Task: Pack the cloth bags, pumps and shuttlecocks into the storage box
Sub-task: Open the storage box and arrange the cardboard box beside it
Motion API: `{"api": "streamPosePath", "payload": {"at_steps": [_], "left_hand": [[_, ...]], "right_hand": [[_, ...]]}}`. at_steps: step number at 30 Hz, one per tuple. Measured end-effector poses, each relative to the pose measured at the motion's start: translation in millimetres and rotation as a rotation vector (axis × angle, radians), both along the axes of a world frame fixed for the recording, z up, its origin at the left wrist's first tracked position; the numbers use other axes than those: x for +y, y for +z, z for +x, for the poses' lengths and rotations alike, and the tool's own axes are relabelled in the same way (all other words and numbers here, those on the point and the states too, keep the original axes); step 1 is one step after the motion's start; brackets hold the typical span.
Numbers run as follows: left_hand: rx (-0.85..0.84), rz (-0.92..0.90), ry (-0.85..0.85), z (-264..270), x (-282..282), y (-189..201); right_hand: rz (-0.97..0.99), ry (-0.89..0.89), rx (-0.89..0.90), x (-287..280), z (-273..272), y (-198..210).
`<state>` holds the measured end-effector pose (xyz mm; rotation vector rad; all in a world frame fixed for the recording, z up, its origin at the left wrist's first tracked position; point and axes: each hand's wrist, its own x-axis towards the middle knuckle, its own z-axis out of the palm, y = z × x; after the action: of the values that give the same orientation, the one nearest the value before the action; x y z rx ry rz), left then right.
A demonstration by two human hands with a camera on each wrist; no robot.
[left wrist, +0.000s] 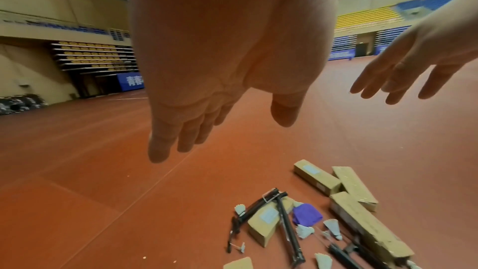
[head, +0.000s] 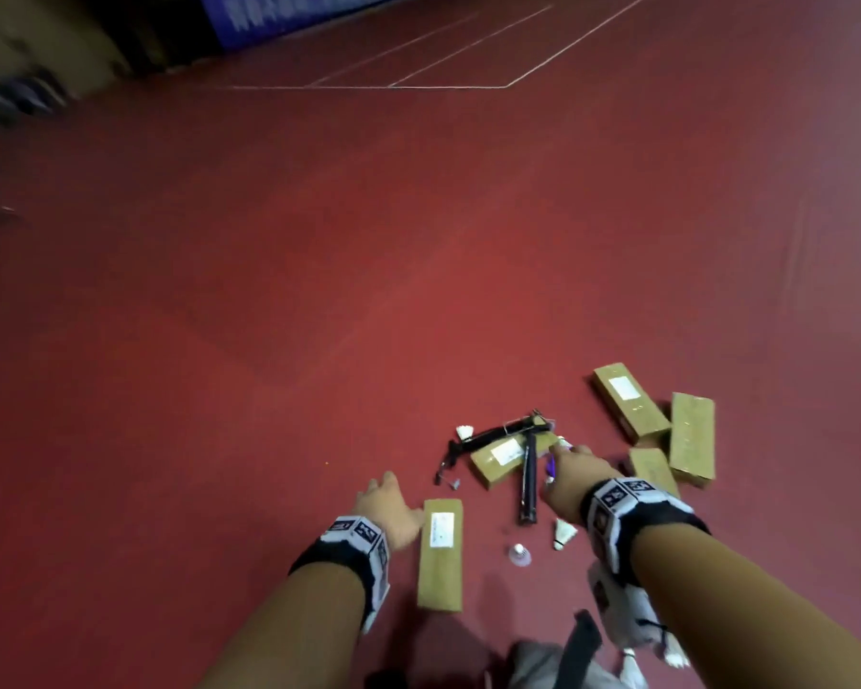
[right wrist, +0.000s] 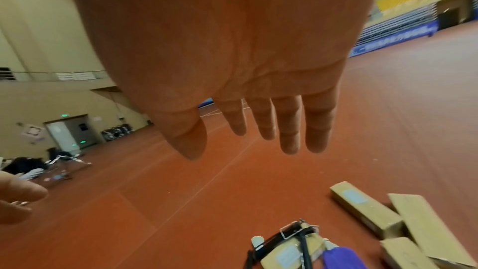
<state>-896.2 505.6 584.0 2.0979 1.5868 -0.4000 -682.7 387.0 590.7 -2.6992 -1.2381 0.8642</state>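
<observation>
Two black pumps (head: 529, 482) (head: 498, 434) lie crossed over a cardboard box (head: 505, 457) on the red floor. A purple cloth bag (left wrist: 306, 214) sits beside them, mostly hidden under my right hand in the head view. White shuttlecocks (head: 465, 432) (head: 563, 533) (head: 519, 554) are scattered around. My right hand (head: 567, 455) hovers over the purple bag, fingers straight and holding nothing. My left hand (head: 384, 487) hangs just left of another cardboard box (head: 440, 559), also with straight fingers and nothing in it. No storage box shows clearly.
Three more cardboard boxes (head: 630, 402) (head: 692, 440) (head: 652, 469) lie to the right of the pile. A grey bag with a black strap (head: 543, 663) sits at the bottom edge. Red court floor (head: 269, 290) stretches ahead and to the left.
</observation>
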Motion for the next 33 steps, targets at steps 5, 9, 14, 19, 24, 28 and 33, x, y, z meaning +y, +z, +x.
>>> {"api": "streamPosePath", "payload": {"at_steps": [5, 9, 14, 19, 24, 28, 33], "left_hand": [[0.065, -0.094, 0.073, 1.5, 63.3, -20.0], [0.110, -0.162, 0.105, 22.8, 114.8, -40.2], [0.122, -0.272, 0.007, 74.9, 179.9, -87.0], [0.053, -0.428, -0.045, 126.5, 249.8, -190.0], [-0.002, -0.500, 0.033, 142.7, 312.3, -382.8], [0.124, -0.581, 0.077, 105.9, 298.7, -537.1], [0.259, -0.687, 0.240, 70.4, 266.2, -669.3]], "right_hand": [[-0.099, 0.113, 0.093, 82.9, 7.6, -23.7], [-0.141, 0.092, 0.177, 135.6, 24.5, -53.6], [-0.239, -0.059, 0.265, 191.6, 41.4, -109.0], [-0.338, -0.272, 0.394, 257.7, 43.9, -206.2], [-0.405, -0.480, 0.542, 299.1, 30.5, -385.6], [-0.496, -0.596, 0.556, 295.6, -8.1, -532.4], [-0.585, -0.657, 0.628, 266.5, -57.1, -674.8]]}}
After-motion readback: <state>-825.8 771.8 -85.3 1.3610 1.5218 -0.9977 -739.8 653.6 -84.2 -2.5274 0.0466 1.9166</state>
